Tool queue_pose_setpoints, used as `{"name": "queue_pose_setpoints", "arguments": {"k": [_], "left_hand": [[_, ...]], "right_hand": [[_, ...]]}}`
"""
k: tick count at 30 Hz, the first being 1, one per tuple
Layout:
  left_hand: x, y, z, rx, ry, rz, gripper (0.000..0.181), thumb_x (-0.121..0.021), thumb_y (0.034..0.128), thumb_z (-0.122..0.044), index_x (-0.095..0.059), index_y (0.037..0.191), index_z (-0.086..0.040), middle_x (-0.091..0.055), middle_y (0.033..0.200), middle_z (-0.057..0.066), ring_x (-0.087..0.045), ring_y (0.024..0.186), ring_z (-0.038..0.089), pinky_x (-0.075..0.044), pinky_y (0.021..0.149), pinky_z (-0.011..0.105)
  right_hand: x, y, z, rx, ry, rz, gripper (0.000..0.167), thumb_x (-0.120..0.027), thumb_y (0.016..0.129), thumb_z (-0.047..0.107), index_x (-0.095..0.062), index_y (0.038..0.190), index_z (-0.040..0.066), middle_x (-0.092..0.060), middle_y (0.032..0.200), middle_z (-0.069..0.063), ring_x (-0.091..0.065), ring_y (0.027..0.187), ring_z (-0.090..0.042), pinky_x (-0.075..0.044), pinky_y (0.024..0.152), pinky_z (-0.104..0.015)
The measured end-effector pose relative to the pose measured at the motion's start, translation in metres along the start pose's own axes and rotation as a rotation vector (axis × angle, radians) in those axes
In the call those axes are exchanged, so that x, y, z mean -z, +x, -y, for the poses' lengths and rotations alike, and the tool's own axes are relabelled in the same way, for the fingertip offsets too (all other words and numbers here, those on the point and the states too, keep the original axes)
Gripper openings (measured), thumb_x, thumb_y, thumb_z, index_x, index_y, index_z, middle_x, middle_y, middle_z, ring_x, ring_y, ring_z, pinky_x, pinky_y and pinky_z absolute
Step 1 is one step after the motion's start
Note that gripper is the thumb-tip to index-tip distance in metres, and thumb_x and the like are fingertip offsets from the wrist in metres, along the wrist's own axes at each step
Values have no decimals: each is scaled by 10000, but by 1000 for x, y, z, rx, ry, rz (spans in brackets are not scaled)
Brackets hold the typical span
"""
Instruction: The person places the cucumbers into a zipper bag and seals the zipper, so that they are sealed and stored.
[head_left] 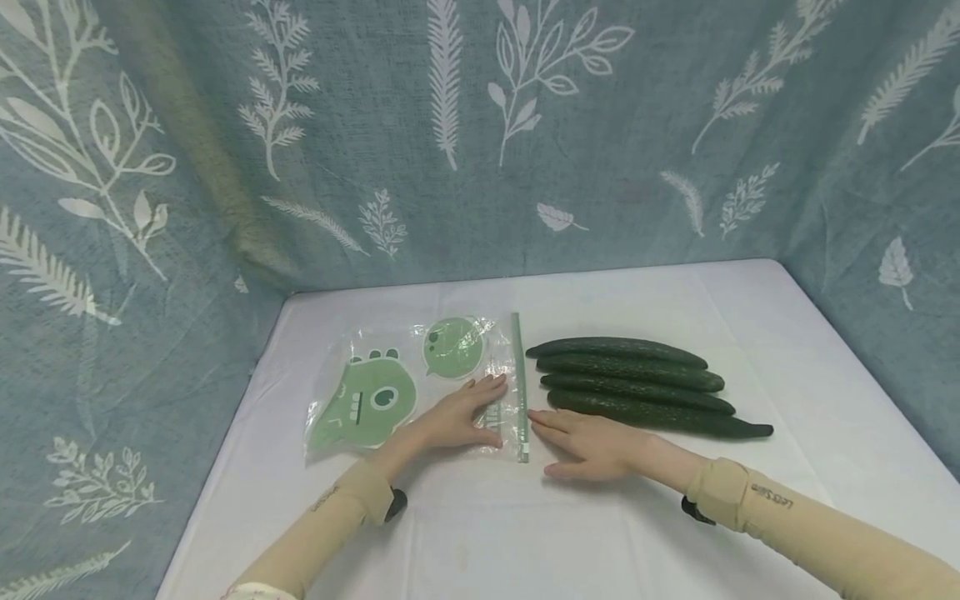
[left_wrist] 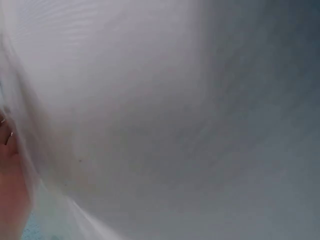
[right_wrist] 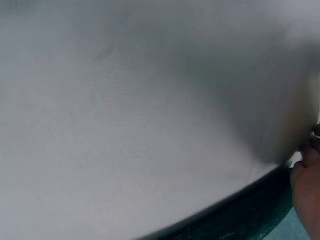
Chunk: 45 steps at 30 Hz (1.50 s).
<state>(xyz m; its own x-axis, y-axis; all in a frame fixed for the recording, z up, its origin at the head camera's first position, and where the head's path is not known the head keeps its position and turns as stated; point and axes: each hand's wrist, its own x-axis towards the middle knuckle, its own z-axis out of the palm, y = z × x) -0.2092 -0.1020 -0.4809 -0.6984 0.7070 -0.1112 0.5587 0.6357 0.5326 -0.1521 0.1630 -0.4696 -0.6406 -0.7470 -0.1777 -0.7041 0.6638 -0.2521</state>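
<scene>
A clear zip bag (head_left: 450,350) with green cartoon prints lies flat, its green zip strip (head_left: 519,375) on the right side. My left hand (head_left: 461,417) rests on the bag near that strip, fingers spread and fairly straight. Just right of the strip, my right hand (head_left: 592,442) lies on the cloth with extended fingers, beside the nearest of several dark green cucumbers (head_left: 637,388). The cucumbers lie side by side. In the right wrist view, part of a cucumber (right_wrist: 235,215) shows below the edge of the right hand (right_wrist: 306,190). The left wrist view catches only a bit of the left hand (left_wrist: 12,185).
A white cloth (head_left: 510,533) covers the table. Blue-green curtains (head_left: 480,208) with white leaf prints stand behind it and at both sides. A small white slider (head_left: 525,448) sits at the near end of the zip strip.
</scene>
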Motion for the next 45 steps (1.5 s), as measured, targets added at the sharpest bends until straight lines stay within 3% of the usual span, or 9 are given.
{"name": "queue_pose_setpoints", "arguments": {"k": [8,17,24,29,39,45], "left_hand": [[-2,-1,3,-23,-36,-28,843,-717,788,-428,-345,1463,-87,-230,1572,51,-156,1472,264,-93,1202,422],[-1,-3,5,-77,-56,-18,580,-559,944,-318,-388,1437,-63,-285,1548,70,-208,1459,259,-108,1197,444],[-3,-2,2,-80,-70,2,609,-620,900,-321,-423,1420,-72,-309,1540,61,-227,1452,262,-124,1195,442],[-2,0,1,-84,-32,-37,582,-648,871,-318,-482,1381,-91,-373,1503,61,-322,1413,264,-182,1178,448],[2,-2,3,-72,20,-199,310,-640,877,-206,-671,1175,-126,-613,1282,32,-562,1228,244,-343,1109,426],[11,-5,-2,-72,13,-218,264,-625,890,-179,-690,1142,-135,-646,1225,20,-595,1185,226,-345,1105,433]], "right_hand": [[-2,2,0,8,-5,-24,700,-383,967,548,-236,1509,131,-184,1592,-21,-241,1450,-246,-293,1146,-403],[-2,13,4,30,-15,-11,680,-390,960,546,-289,1495,138,-243,1572,-47,-240,1453,-226,-228,1178,-375],[-4,20,3,21,-6,30,697,-374,951,577,-289,1497,152,-208,1584,-29,-214,1459,-244,-183,1194,-366],[-3,21,4,30,1,39,700,-381,952,572,-277,1501,149,-187,1589,-33,-202,1463,-227,-179,1195,-371],[-2,24,5,44,-26,43,730,-391,942,585,-260,1505,139,-188,1590,-17,-187,1469,-197,-187,1192,-368],[-4,24,4,43,-24,43,735,-376,942,598,-220,1517,168,-147,1601,22,-160,1475,-176,-176,1196,-364]]}}
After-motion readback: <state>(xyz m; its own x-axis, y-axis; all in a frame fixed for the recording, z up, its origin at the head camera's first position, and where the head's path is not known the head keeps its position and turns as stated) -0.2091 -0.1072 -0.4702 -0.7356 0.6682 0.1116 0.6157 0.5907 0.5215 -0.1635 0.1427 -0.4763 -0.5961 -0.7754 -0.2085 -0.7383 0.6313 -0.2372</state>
